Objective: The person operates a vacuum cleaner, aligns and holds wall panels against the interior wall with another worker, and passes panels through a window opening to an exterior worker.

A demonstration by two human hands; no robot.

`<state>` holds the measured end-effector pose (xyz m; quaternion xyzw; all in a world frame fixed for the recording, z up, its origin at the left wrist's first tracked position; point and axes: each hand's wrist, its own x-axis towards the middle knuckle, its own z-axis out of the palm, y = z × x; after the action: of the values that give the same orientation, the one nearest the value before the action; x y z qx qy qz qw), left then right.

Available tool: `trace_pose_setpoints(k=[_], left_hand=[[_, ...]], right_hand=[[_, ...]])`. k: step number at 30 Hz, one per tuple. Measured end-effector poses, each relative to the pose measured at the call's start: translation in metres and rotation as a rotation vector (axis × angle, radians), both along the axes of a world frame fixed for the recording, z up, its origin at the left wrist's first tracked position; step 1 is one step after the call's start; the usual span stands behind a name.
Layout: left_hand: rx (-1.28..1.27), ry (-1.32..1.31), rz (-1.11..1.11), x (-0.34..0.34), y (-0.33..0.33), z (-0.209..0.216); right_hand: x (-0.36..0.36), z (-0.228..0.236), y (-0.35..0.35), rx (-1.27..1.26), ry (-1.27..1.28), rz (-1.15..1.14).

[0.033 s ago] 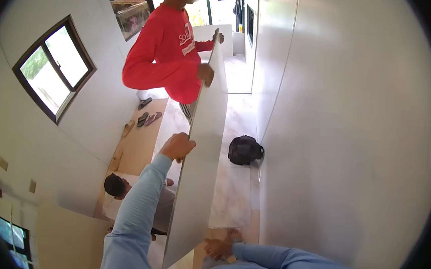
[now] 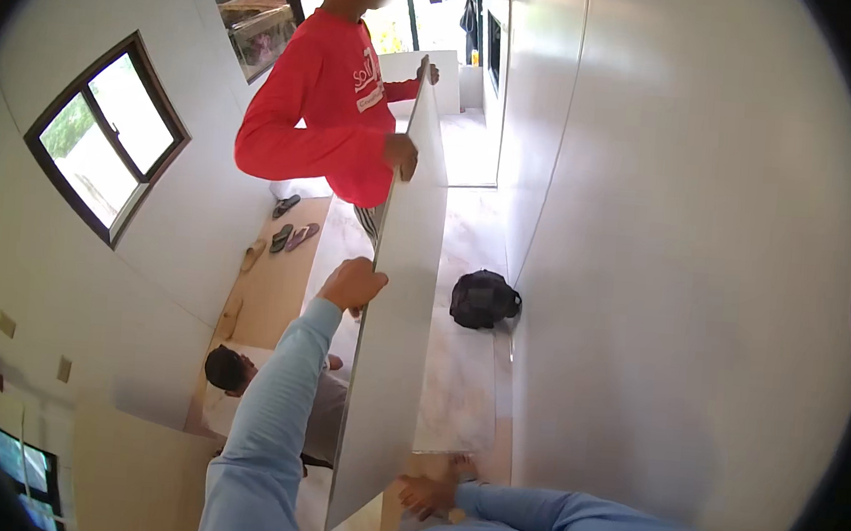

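Observation:
A long, flat white panel [image 2: 397, 313] stands on edge in front of me, running away toward the far end of the room. My left hand [image 2: 353, 285] is closed over its upper edge, about midway along. Low at the near end, my right hand [image 2: 426, 495] is beside the panel's right face, fingers apart and holding nothing; whether the fingertips touch the panel I cannot tell. Farther off, a person in a red long-sleeved shirt [image 2: 304, 99] grips the same panel with both hands, one on the top edge and one at the far end.
Left of the panel, another person [image 2: 229, 368] is low by the floor, partly behind my left arm. A black backpack [image 2: 485, 299] rests against the right wall [image 2: 661, 282]. Several sandals [image 2: 281, 238] lie along the left wall, below a window [image 2: 109, 135]. Another board [image 2: 135, 472] is at lower left.
The panel has shifted slightly left at its far end, along with the red-shirted person's arm. My right hand's fingers have spread a little; my left hand keeps its grip.

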<state>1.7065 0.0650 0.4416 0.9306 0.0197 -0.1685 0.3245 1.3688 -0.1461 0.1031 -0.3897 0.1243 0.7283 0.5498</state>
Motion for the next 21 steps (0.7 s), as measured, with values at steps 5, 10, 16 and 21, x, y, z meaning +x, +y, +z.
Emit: trace_pose_setpoints(k=[5,10,16,21], left_hand=[[-0.055,0.004,0.057,0.078,-0.047,-0.023],[-0.008,-0.157,0.152,0.154,-0.033,-0.07],[-0.013,-0.621,0.215,0.166,-0.058,-0.051],[-0.442,-0.791,0.339,0.021,-0.037,-0.01]], right_hand=[[0.026,0.012,0.009,0.132,0.347,-0.497],[0.094,0.017,0.028,-0.079,0.309,-1.058],[0.231,0.005,0.003,0.19,0.29,-1.486],[0.347,0.065,-0.007,0.22,0.202,-1.465]])
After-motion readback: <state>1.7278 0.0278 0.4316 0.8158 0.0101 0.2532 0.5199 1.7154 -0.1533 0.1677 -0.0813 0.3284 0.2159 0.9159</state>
